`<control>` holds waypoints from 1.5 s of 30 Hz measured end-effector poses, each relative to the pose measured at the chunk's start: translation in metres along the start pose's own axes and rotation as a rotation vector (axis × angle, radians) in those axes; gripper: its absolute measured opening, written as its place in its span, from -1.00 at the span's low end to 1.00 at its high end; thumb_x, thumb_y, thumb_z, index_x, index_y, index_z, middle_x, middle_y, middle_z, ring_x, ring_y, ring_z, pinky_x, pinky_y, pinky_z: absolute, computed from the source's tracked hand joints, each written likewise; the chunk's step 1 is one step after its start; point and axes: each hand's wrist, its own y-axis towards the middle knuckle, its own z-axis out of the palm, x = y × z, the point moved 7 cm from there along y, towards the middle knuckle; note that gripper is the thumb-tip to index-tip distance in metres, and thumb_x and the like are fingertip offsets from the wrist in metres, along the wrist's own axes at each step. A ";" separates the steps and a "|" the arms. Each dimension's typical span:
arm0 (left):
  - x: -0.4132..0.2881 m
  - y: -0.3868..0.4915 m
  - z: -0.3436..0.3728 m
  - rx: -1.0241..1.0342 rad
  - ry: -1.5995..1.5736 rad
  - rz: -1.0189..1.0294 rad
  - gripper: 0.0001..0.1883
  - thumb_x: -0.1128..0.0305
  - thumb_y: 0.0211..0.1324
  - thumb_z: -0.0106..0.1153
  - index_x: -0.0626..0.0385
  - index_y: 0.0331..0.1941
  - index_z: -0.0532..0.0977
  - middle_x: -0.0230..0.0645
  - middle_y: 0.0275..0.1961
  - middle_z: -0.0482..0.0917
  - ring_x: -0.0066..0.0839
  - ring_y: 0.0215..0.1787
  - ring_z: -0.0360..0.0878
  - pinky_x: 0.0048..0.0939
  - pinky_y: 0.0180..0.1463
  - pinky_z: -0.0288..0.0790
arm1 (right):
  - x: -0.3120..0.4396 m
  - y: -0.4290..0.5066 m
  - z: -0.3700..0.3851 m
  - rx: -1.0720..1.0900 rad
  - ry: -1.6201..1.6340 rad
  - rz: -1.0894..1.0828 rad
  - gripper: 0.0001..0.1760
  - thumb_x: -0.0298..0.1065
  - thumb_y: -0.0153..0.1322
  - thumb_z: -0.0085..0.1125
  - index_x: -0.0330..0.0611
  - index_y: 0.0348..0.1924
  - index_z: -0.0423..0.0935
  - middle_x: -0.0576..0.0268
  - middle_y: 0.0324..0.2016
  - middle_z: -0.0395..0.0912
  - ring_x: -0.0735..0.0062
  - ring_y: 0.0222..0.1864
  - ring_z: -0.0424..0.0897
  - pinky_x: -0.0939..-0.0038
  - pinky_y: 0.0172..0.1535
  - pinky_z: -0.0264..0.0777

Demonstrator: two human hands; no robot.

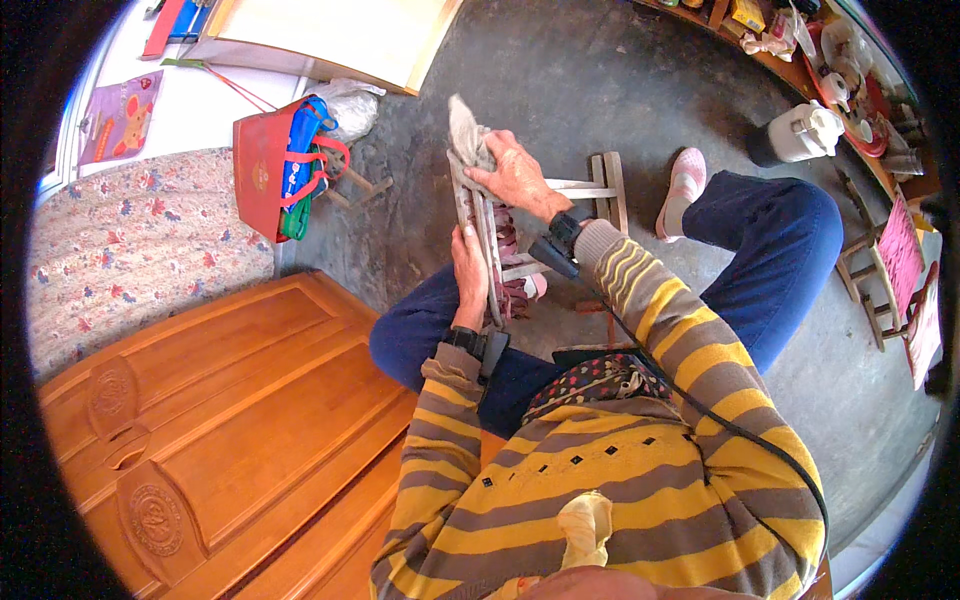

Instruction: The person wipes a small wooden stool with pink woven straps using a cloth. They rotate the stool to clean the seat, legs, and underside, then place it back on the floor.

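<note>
Between my knees a small wooden folding stool [491, 247] with a woven seat of dark red strips is tipped on its side. My left hand [469, 270] grips a wooden rail of its frame, fingers and thumb along the side. Farther up, my right hand [517, 176] presses a crumpled grey-beige cloth [469, 135] against the upper end of the same frame. The cloth's loose end sticks up past the wood. Pale wooden legs [585, 190] of the stool extend to the right, beneath my right wrist.
A carved wooden panel piece of furniture [262, 420] lies close at left. A red bag [259, 165] hangs beyond it, near a white plastic bag [349, 109]. At right are a white thermos jug [806, 135], cluttered shelving [780, 67] and a stool with a pink woven seat [896, 255].
</note>
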 end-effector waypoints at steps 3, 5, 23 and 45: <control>0.019 0.009 0.002 0.016 -0.313 -0.127 -0.28 -0.16 0.43 -0.38 0.31 0.27 0.26 -0.09 0.28 0.36 -0.26 0.30 0.31 -0.32 0.34 0.15 | 0.008 -0.037 0.018 0.142 -0.141 -0.102 -0.41 -0.22 0.25 0.31 -0.12 0.11 0.37 -0.10 0.10 0.32 -0.22 0.04 0.43 0.00 0.05 0.41; 0.022 0.008 0.002 0.021 -0.451 -0.148 -0.27 -0.20 0.42 -0.38 0.25 0.28 0.27 -0.17 0.25 0.40 -0.33 0.26 0.35 -0.36 0.30 0.20 | 0.020 -0.084 0.020 0.168 -0.067 -0.198 -0.40 -0.30 0.21 0.34 -0.05 0.10 0.37 -0.07 0.09 0.30 -0.18 0.02 0.43 -0.02 0.02 0.42; -0.001 0.015 0.003 0.222 -0.418 -0.203 -0.39 -0.20 0.29 -0.03 0.16 0.06 0.45 -0.34 -0.14 0.58 -0.52 -0.21 0.58 -0.44 -0.18 0.50 | 0.028 -0.160 0.030 0.416 0.055 -0.146 -0.44 -0.35 0.23 0.34 -0.09 0.08 0.37 0.01 -0.13 0.33 -0.08 -0.02 0.44 0.14 0.05 0.42; -0.009 0.006 -0.002 -0.023 -0.077 -0.109 -0.08 0.00 0.07 0.32 0.34 0.34 0.11 0.01 0.27 0.32 -0.25 0.26 0.34 -0.33 0.28 0.23 | -0.091 -0.174 0.001 0.298 -0.485 -0.071 -0.45 -0.41 0.19 0.26 -0.03 0.06 0.40 0.01 0.00 0.37 -0.05 -0.01 0.43 0.13 0.06 0.38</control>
